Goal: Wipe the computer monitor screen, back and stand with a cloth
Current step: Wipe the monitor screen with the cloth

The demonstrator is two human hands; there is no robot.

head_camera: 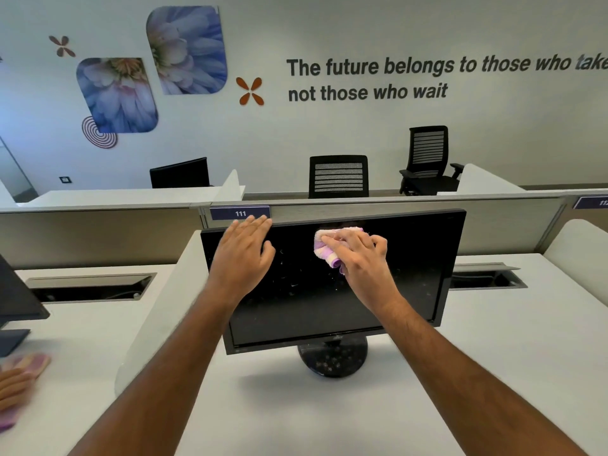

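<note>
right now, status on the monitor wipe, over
Left hand open, flat on monitor top edge. Right hand presses pink cloth on upper screen. Smudges lower down; stand dusty, not yet wiped. Nothing in the way.

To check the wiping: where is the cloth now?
In the head view, the cloth is under the right hand, against the monitor screen's upper middle.

We counted two monitors: one (332, 281) at centre, another (16, 301) at the left edge. Two cloths: one (329, 246) on the centre screen, one (28, 363) lower left. Three black chairs (339, 176) stood behind the partition. Two flower panels (187, 49) hung on the wall.
</note>
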